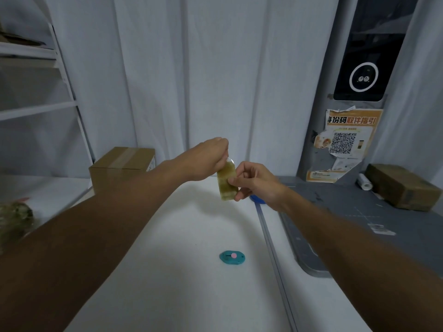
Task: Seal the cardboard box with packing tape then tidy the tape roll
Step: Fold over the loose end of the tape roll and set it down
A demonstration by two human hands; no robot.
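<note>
The tape roll (226, 185), yellowish-brown and seen edge-on, hangs in the air above the white table (167, 271). My left hand (206, 161) grips its top from the left. My right hand (256, 183) pinches its right side with thumb and fingers. The cardboard box (119, 166) stands at the back left of the table, behind my left forearm, with a strip of clear tape along its closed top. Both hands are to the right of the box and apart from it.
A small teal cutter (232, 257) with a pink button lies on the table in front of my hands. A grey cutting mat (359, 212) covers the right side, with another brown box (400, 185) and a white paper roll (364, 182). White shelves (36, 109) stand at the left.
</note>
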